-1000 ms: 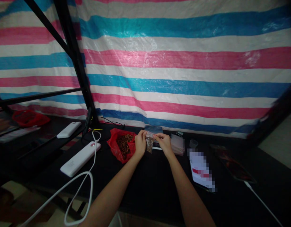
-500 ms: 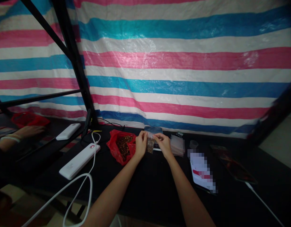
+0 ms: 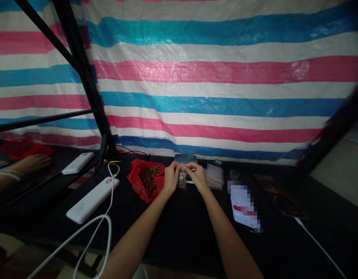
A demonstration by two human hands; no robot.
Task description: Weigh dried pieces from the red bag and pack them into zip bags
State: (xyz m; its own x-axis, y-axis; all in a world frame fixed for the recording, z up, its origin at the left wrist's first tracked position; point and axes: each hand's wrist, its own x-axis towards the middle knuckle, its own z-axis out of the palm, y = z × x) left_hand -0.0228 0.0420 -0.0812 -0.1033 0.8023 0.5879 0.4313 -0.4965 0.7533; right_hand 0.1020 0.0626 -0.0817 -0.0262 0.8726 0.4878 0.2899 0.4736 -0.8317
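Observation:
Between my two hands hangs a small clear plastic bag (image 3: 182,181) with brown bits inside. My left hand (image 3: 172,176) pinches its top edge on one side, and my right hand (image 3: 196,175) pinches the other, fingertips close together. Just left of my left hand, a red plastic bag (image 3: 133,177) lies open, full of small brown beans or kernels (image 3: 150,180). A stack of flat clear bags (image 3: 215,177) lies right of my right hand. Behind my hands is a dark flat device with a pale front edge (image 3: 185,158), partly hidden.
A white power bank (image 3: 88,201) with a looping white cable (image 3: 110,228) lies at left. On the right are a small clear cup (image 3: 234,174), a lit phone (image 3: 244,207) and a dark phone (image 3: 286,199). Another person's hand (image 3: 36,162) is at far left, beside a black frame post (image 3: 87,85).
My fingertips have come closer together along the small bag's top, bunching it narrower. The whole view has shifted slightly, so things sit a little further left.

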